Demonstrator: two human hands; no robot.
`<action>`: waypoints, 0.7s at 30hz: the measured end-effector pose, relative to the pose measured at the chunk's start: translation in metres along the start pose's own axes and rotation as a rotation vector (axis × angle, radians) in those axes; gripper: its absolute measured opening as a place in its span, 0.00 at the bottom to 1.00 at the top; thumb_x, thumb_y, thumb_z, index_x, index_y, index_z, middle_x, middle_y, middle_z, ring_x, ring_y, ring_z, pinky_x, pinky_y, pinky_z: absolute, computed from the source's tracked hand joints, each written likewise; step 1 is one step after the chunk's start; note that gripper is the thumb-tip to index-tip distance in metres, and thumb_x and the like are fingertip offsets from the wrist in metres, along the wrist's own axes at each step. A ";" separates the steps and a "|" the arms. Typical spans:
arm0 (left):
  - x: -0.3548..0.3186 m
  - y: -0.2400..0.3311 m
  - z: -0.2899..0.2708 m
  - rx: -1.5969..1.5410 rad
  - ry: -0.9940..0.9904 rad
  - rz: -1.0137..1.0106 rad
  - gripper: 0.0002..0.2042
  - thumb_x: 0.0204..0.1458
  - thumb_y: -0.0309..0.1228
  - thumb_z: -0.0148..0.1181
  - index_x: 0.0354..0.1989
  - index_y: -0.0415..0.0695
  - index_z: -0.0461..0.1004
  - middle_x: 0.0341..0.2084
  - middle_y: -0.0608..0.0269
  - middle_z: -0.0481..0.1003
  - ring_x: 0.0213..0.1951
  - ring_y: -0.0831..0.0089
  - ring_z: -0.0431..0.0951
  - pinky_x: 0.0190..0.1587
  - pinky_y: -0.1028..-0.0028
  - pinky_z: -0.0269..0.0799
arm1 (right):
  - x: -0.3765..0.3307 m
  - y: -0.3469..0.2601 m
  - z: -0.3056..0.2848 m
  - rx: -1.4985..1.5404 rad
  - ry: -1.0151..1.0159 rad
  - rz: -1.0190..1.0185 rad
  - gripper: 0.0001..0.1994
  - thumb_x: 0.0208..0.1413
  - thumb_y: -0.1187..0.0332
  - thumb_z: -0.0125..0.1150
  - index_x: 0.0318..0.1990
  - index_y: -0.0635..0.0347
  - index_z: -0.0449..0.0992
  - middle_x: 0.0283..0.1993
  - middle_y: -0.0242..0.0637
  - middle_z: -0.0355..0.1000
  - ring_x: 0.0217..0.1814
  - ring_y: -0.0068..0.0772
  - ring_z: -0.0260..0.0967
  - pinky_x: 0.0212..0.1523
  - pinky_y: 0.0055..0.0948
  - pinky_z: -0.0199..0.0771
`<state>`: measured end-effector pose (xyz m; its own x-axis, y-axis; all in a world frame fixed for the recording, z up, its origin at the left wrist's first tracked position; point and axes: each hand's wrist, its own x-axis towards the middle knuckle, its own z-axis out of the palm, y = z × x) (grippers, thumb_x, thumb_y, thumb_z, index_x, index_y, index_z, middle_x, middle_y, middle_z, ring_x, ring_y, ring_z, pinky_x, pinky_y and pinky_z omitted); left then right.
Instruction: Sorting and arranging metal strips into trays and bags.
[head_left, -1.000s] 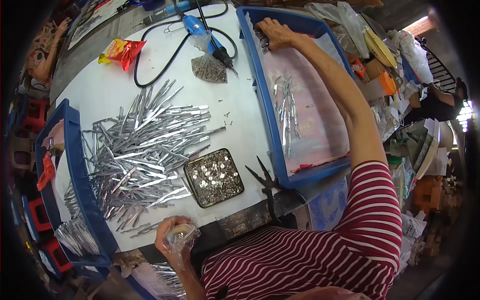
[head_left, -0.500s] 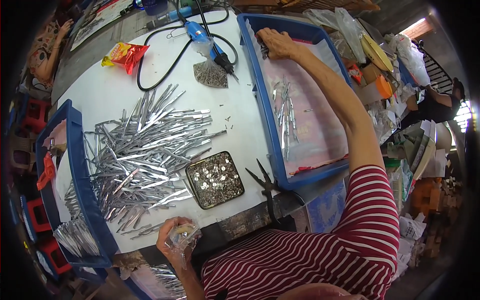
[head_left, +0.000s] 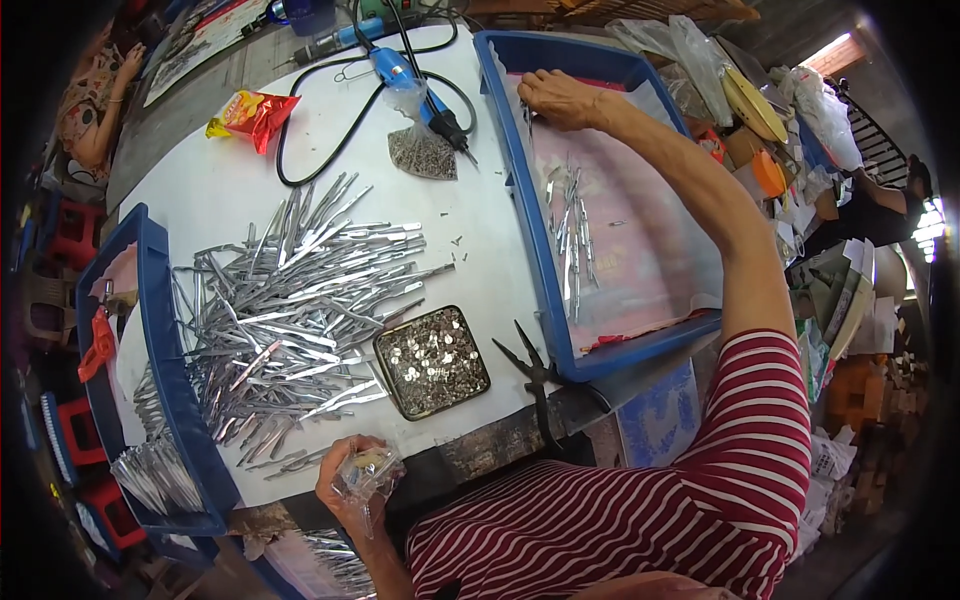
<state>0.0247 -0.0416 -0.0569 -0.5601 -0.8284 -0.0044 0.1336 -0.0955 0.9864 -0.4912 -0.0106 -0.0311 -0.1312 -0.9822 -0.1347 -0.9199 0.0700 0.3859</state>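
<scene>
In the upper right of the frame, the right hand (head_left: 565, 100) is inside a deep blue rectangular plastic tray (head_left: 558, 320), near its upper left corner. Its fingers are bent downward close to the tray's left wall; the fingertips and whatever may lie under them are hidden, so I cannot tell whether they grip anything.

A loose bundle of slim silvery metal strips (head_left: 574, 235) lies on the tray's pale pink lining. From the right hand's fingers it is straight down the frame, near but apart from them, and its long axis runs roughly top to bottom of the frame, along the tray's left wall. The right hand is clearly the nearer one.

The left hand (head_left: 345, 500) is at the lower centre-left of the frame, its fingers curled round crumpled clear plastic wrapping (head_left: 368, 472). Above it, on the white-covered worktop (head_left: 495, 235), spreads a big tangled heap of silvery metal strips (head_left: 300, 290), pointing many ways. Right of that heap sits a square dark-rimmed tin of small metal pieces (head_left: 432, 362), and between tin and tray lie black-handled pliers (head_left: 538, 378), jaws parted toward the upper left.
</scene>
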 end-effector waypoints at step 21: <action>-0.002 0.003 -0.002 0.014 -0.009 -0.012 0.17 0.40 0.27 0.58 0.39 0.33 0.66 0.29 0.54 0.69 0.30 0.69 0.72 0.29 0.74 0.72 | -0.022 -0.001 0.017 0.070 0.142 0.158 0.07 0.43 0.73 0.48 0.30 0.65 0.60 0.29 0.46 0.62 0.31 0.44 0.63 0.31 0.35 0.65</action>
<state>0.0276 -0.0409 -0.0546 -0.5692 -0.8220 -0.0145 0.1157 -0.0975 0.9885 -0.4939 0.0142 -0.0438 -0.2270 -0.9724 0.0547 -0.9159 0.2323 0.3274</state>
